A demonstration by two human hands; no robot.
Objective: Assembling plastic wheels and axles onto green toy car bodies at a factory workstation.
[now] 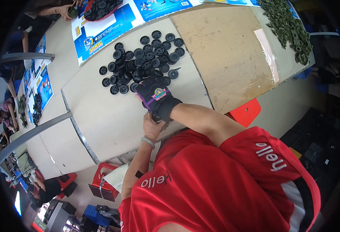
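Observation:
A loose heap of small black toy wheels (146,58) is spread over the pale table in front of me. My right hand (157,96), in a black glove with purple trim and a star patch, is at the near edge of the heap. Its fingers curl downward, mostly hidden by the glove, and what they hold cannot be seen. Just below it, by the table's near edge, my left hand (152,127) is bare with a pale bangle at the wrist. Its fingers close round a dark plastic part (155,118), partly covered by the right hand.
A brown board (224,50) lies right of the wheels, with a pile of dark green plastic parts (286,29) beyond. A red bowl (112,11) of black parts stands on blue printed sheets (112,33). Another person's hand (64,12) works nearby. A red stool (246,113) is at right.

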